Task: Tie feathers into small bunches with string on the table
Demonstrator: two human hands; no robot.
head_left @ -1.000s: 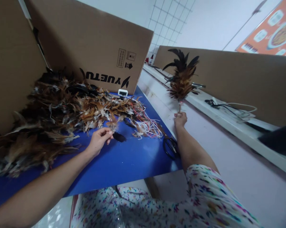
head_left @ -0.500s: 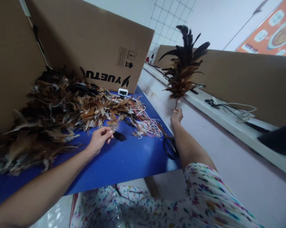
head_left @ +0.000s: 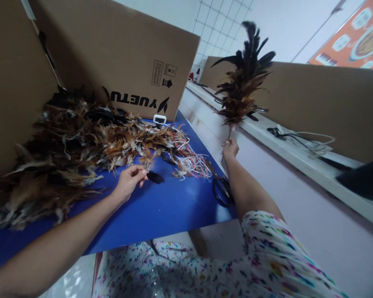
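Observation:
My right hand (head_left: 230, 148) is closed round the thin stick of a feather duster (head_left: 244, 87), held up at the right, its black feathers at the top and brown ones lower down. My left hand (head_left: 133, 179) pinches a small brown feather (head_left: 147, 162) between thumb and fingertips, above the blue table. Beside these fingertips is a black feather (head_left: 155, 178); whether the fingers grip it too I cannot tell. A large pile of brown and black feathers (head_left: 112, 140) spreads behind my left hand. Black-handled scissors (head_left: 222, 191) lie near my right forearm.
Tangled white and red strings (head_left: 194, 161) lie at the pile's right end. A small white device with a dark display (head_left: 159, 119) stands by the cardboard box (head_left: 124, 54) at the back. Along the right runs a white ledge (head_left: 285, 153) with cables (head_left: 310, 142).
The feather duster has swung slightly up and to the right and stands more upright, turned in my right hand. My left hand stays almost where it was.

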